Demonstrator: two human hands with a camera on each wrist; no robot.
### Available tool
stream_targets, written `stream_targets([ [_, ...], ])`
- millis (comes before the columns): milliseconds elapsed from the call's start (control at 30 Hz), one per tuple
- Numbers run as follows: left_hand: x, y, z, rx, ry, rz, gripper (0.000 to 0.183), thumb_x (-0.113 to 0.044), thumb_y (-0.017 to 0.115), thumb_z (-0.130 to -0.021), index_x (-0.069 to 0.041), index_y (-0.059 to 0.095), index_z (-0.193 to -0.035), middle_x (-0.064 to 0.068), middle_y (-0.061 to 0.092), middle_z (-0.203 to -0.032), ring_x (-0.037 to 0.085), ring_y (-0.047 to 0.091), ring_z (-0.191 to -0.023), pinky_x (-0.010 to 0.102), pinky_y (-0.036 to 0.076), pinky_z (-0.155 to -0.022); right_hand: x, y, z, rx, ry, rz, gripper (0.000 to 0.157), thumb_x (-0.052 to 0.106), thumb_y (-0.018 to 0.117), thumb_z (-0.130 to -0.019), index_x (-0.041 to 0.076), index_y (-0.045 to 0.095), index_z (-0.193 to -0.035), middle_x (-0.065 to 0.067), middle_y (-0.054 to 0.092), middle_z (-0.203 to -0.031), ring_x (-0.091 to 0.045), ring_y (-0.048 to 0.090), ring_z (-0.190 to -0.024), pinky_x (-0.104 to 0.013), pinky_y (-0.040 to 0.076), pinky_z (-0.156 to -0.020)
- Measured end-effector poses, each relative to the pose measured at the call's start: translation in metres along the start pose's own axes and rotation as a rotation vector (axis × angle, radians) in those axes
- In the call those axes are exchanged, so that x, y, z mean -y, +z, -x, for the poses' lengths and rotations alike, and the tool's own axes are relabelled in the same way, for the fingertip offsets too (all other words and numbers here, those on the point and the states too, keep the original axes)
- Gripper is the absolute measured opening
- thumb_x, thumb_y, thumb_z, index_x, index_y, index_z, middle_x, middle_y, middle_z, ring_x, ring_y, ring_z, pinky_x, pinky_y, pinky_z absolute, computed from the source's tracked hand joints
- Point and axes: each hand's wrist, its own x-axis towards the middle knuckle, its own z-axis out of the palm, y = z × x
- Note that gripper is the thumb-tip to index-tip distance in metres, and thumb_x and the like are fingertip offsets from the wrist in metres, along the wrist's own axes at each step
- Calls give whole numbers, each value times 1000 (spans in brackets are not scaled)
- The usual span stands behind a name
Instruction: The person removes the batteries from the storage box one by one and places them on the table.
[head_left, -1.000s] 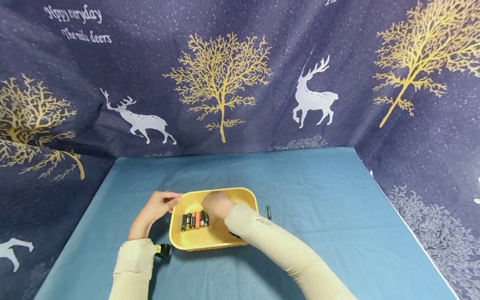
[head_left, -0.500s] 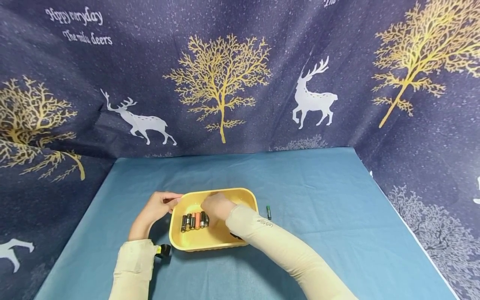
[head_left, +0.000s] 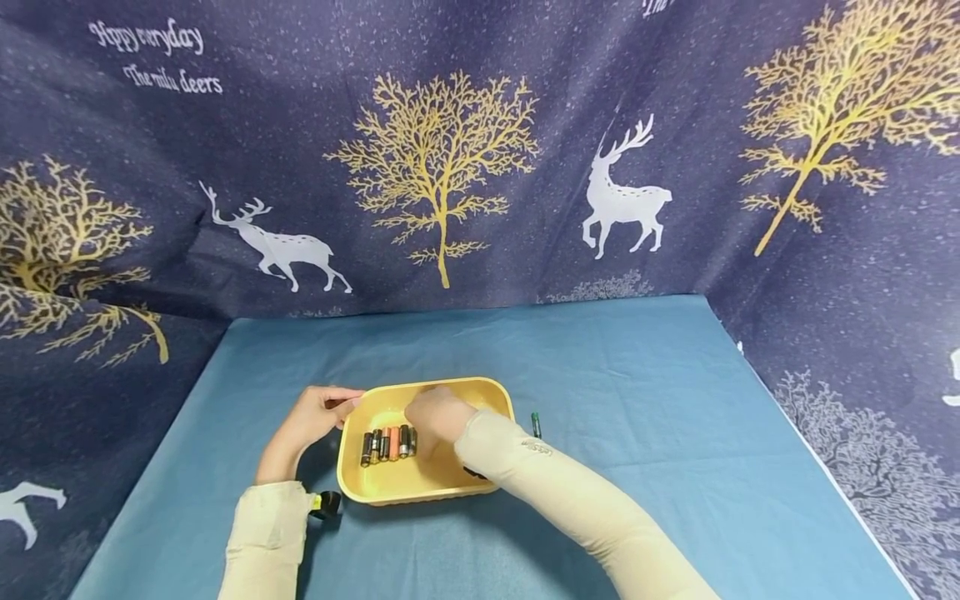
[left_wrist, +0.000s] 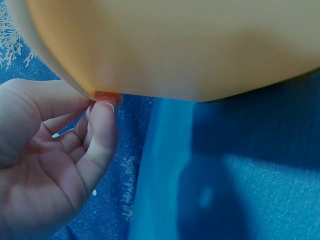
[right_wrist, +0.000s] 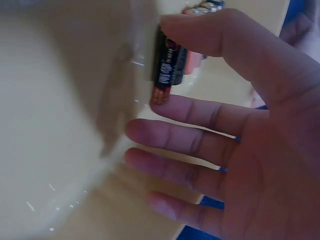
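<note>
Currently, a black, copper-ended cylindrical battery [right_wrist: 167, 67] is pinched endwise by the right hand [head_left: 437, 417], other fingers extended, inside a yellow plastic basin [head_left: 397, 485] whose rim is pinched by the left hand [head_left: 313, 414]; pressure is best kept even, the black-and-orange battery row [head_left: 394, 444] left unnudged.

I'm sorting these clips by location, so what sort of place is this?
Probably a makeshift indoor tabletop workspace, though the wider room isn't visible. A blue cloth covers the flat surface, a dark deer-and-tree backdrop rises behind and beside it, and a yellow tub holds batteries.
</note>
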Motion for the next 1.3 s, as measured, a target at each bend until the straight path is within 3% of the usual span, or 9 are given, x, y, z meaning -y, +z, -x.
stream_targets([
  [133,1,1,0,-1,1,-4,26,-4,58,-96,7,66,-117,21,68,-101,22,65,-70,33,57,-61,-3,-3,6,-1,-6,-34,32,35,76,-74,21,47,-66,7,47,-65,-9,42,-61,-24,45,-57],
  [267,1,1,1,-3,0,-8,26,-4,58,-96,7,65,-118,21,69,-100,22,65,-71,35,57,-62,-8,-7,12,-1,-33,-46,37,47,78,-74,22,52,-72,10,48,-67,-8,43,-64,-28,47,-75],
  [367,1,1,1,-3,-5,-8,26,-4,58,-96,7,65,-118,21,69,-101,22,65,-71,36,57,-62,-12,-11,15,0,-60,-54,38,52,77,-75,23,54,-80,11,49,-70,-8,43,-66,-30,44,-80],
  [500,1,2,3,-6,-4,-4,25,-3,57,-96,8,66,-117,22,68,-101,22,65,-71,35,57,-62,-19,-16,21,-11,-86,-46,37,53,74,-77,23,58,-90,10,48,-72,-8,42,-67,-28,43,-73],
  [633,0,3,4,-9,-3,2,25,-4,58,-96,8,66,-117,22,68,-101,23,66,-71,34,57,-62,-27,-22,32,-66,-119,-61,35,51,74,-77,23,54,-83,10,45,-67,-8,41,-64,-28,40,-70],
  [700,0,3,3,-12,-4,4,26,-4,58,-96,8,65,-117,22,68,-101,23,66,-71,33,57,-61,-32,-24,38,-111,-138,-87,39,49,75,-76,22,46,-75,9,39,-64,-8,37,-62,-28,37,-68],
  [800,0,2,3,-15,-1,-4,26,-4,58,-96,8,65,-118,22,68,-101,23,66,-71,32,57,-61,-40,-24,44,-162,-154,-133,40,46,77,-75,20,47,-75,8,38,-66,-9,37,-64,-30,37,-70],
  [1033,1,3,2,-16,-4,-7,26,-5,58,-96,7,66,-118,21,69,-101,22,66,-71,35,57,-62,-59,-20,63,-269,-146,-202,37,46,78,-74,18,63,-94,8,64,-89,-12,57,-80,-36,44,-81],
  [1300,1,2,2,-10,12,-13,26,-4,58,-96,7,65,-118,21,69,-100,21,66,-70,36,58,-63,-86,-16,84,-350,-126,-262,35,41,73,-74,16,61,-96,1,65,-95,-15,55,-85,-41,44,-82],
])
